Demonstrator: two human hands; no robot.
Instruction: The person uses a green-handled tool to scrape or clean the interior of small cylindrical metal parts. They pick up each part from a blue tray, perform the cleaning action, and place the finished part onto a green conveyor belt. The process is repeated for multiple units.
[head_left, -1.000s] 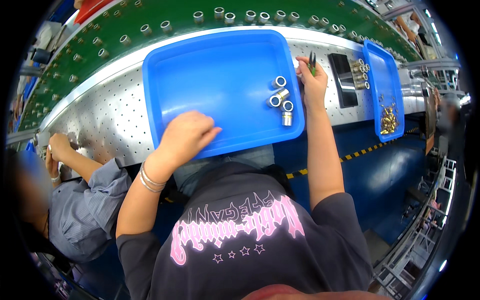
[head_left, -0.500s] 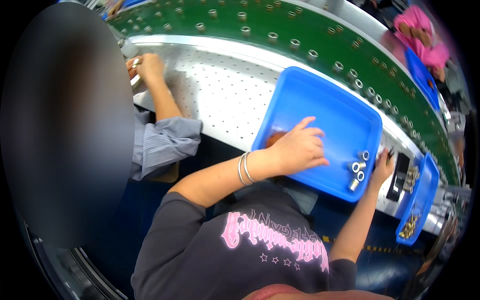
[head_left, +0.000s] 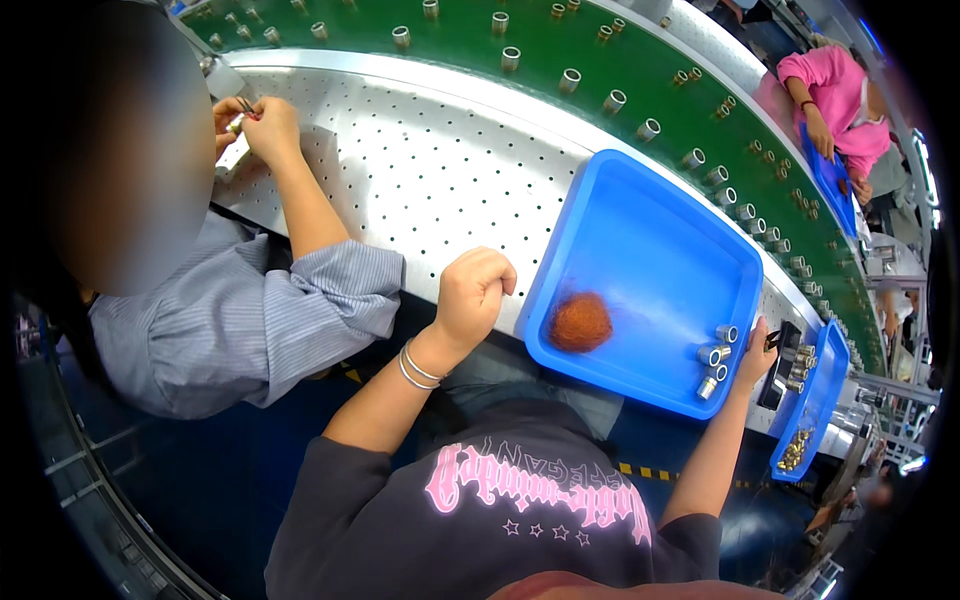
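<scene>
A blue tray [head_left: 640,230] lies on the perforated metal table [head_left: 420,170]. An orange-brown fuzzy ball [head_left: 580,321] rests in its near left corner, and three short metal fittings [head_left: 714,360] lie together at its right side. My left hand [head_left: 474,291] is curled into a fist on the table edge just left of the tray, with nothing seen in it. My right hand [head_left: 752,350] sits at the tray's right rim beside the fittings, pinching a thin dark tool [head_left: 775,340].
A green conveyor belt [head_left: 560,40] carrying several metal fittings curves behind the table. A co-worker in a grey striped shirt [head_left: 240,310] handles a small part at the left. A second blue tray [head_left: 818,385] holds brass pieces [head_left: 795,452]. A person in pink [head_left: 835,100] works far right.
My left hand has come off the tray floor to the table edge and closed into a fist, uncovering the orange-brown ball. The view has swung left. My right hand stays by the fittings.
</scene>
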